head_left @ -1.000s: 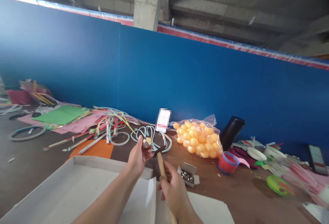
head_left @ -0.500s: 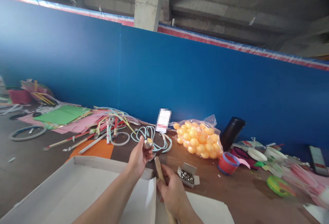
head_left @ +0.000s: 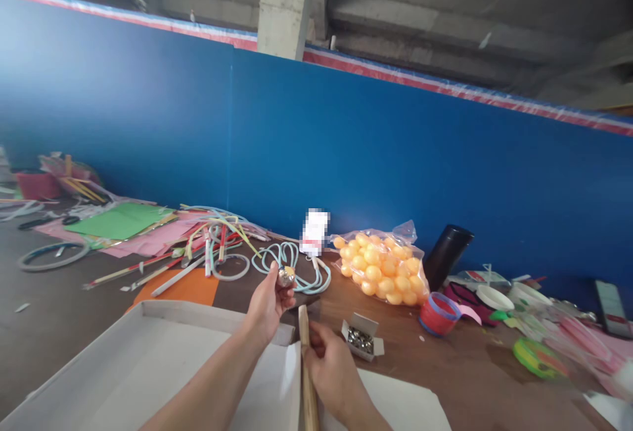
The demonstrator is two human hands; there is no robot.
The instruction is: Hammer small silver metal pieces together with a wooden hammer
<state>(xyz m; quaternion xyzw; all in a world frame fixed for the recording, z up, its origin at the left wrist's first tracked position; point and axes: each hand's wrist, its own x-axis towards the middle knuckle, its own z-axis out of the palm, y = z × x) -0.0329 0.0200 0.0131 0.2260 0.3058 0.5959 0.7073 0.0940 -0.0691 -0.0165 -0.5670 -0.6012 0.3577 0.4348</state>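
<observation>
My left hand (head_left: 267, 306) is raised over the table's front middle and pinches a small shiny silver ball-like object (head_left: 285, 277) between thumb and fingers. Just to its right, my right hand (head_left: 330, 372) is wrapped around a wooden stick (head_left: 306, 372) that stands nearly upright, its top end close below the silver object. Both hands hover above the far edge of a large shallow white cardboard box (head_left: 163, 352).
A small open box of metal pieces (head_left: 362, 337) lies right of my hands. Behind it sit a bag of orange balls (head_left: 380, 267), a black cylinder (head_left: 446, 254), a red tape roll (head_left: 436, 314), light blue cords (head_left: 291, 261) and coloured paper and sticks (head_left: 148, 240) before a blue wall.
The wooden stick has swung from leaning left to nearly upright and dropped lower in my right hand. My left hand has kept the silver object almost still.
</observation>
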